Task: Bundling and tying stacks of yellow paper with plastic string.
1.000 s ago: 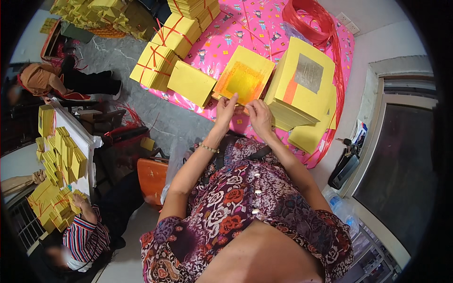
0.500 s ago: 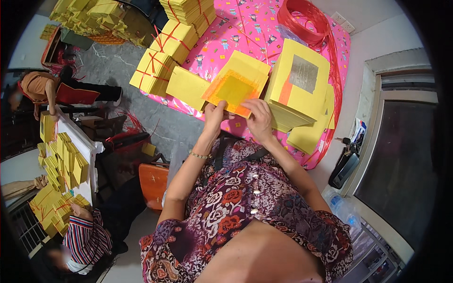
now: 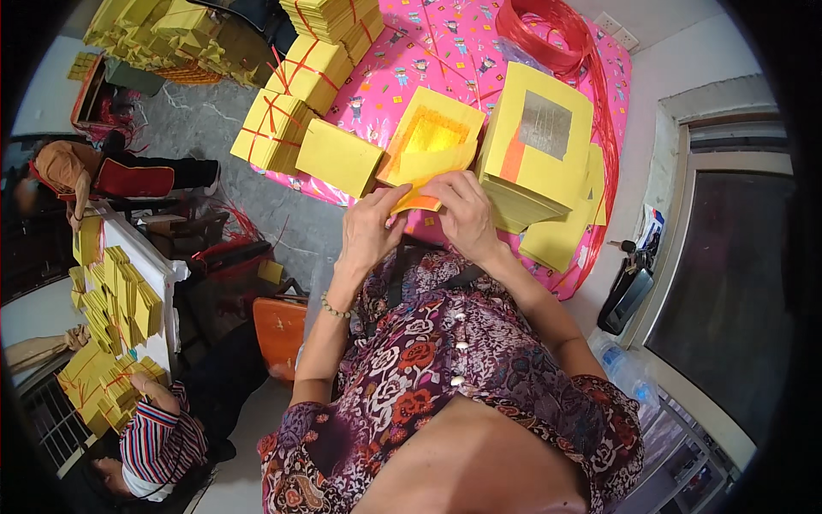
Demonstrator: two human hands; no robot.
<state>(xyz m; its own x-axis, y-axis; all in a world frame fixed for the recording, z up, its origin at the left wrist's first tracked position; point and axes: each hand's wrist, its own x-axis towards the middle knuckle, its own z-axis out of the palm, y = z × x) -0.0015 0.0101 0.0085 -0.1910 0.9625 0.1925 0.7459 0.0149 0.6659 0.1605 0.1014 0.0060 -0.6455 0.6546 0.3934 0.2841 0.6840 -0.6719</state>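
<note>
Left hand and right hand both pinch one folded yellow sheet, now lifted off the pink tabletop toward the chest; a second ago it lay flat. A tall yellow stack stands just beyond the right hand.
</note>
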